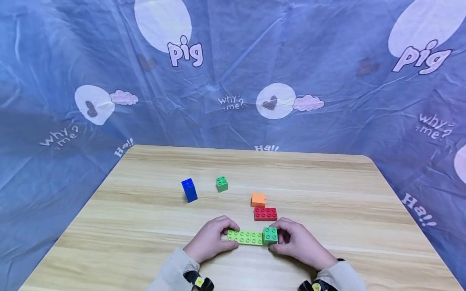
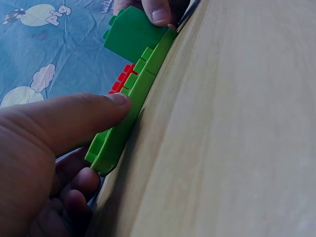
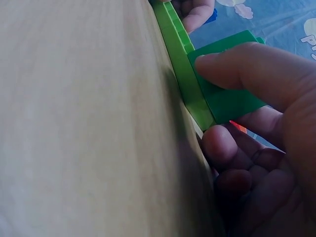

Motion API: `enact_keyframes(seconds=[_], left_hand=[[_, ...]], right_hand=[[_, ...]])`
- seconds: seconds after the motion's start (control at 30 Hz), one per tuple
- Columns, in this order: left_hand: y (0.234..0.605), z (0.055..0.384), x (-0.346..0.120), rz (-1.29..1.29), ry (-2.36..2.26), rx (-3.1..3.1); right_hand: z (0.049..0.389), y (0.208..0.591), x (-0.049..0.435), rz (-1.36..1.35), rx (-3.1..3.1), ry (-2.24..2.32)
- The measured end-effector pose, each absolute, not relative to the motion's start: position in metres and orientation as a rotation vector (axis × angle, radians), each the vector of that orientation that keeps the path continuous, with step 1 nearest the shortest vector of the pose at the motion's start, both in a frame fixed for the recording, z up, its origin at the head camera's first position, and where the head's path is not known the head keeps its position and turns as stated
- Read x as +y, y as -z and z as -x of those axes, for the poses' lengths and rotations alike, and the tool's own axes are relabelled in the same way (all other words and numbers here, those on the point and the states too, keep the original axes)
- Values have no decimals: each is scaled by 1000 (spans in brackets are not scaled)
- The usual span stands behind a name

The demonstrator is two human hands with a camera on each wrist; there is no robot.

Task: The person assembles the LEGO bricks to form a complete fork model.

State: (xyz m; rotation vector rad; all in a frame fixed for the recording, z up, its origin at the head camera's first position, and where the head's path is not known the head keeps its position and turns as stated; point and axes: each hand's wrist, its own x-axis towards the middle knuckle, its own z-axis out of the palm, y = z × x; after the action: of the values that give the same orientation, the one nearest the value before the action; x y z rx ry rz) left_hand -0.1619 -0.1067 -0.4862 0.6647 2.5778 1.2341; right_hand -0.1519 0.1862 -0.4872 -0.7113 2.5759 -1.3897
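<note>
A low light green strip of toy building bricks (image 1: 244,237), with a seam across it, lies in front of the person. At its left end, the left hand (image 1: 212,239) pinches it between thumb and fingers. A taller green brick (image 1: 270,235) with studs on top sits on the strip's right end. The right hand (image 1: 299,245) holds this green brick, its thumb (image 3: 222,66) against the near face and fingers on the far side. In the left wrist view, the strip (image 2: 129,121) runs from the left thumb up to the green brick (image 2: 136,34).
Just beyond the strip lies a red studded brick (image 1: 265,214), with an orange block (image 1: 258,200) behind it. Farther back stand a small green brick (image 1: 221,184) and a tall blue brick (image 1: 189,190) to the left. A blue printed cloth (image 1: 218,121) hangs around the wooden table (image 1: 145,226).
</note>
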Motion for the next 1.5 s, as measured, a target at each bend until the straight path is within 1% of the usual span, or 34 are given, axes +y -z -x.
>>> enact_keyframes(seconds=[0.57,0.77,0.93,1.17,1.37,1.5], left_hand=[[485,162,-110,-654,-1241,2572],[488,162,-111,-651,-1312,2579],[491,163,-114,-557,-1440,2556],[495,169,-115,-380,-1769,2510],[500,182,-115,-265,-1965,2513],[501,192,-115,-178,-2005,2545]], right_hand=[[152,484,184,640,2561,1363],[151,484,184,623,2561,1347],[151,483,184,630,2552,1365],[151,484,184,654,2538,1391],[150,482,185,651,2529,1404],[149,480,186,664,2511,1431]])
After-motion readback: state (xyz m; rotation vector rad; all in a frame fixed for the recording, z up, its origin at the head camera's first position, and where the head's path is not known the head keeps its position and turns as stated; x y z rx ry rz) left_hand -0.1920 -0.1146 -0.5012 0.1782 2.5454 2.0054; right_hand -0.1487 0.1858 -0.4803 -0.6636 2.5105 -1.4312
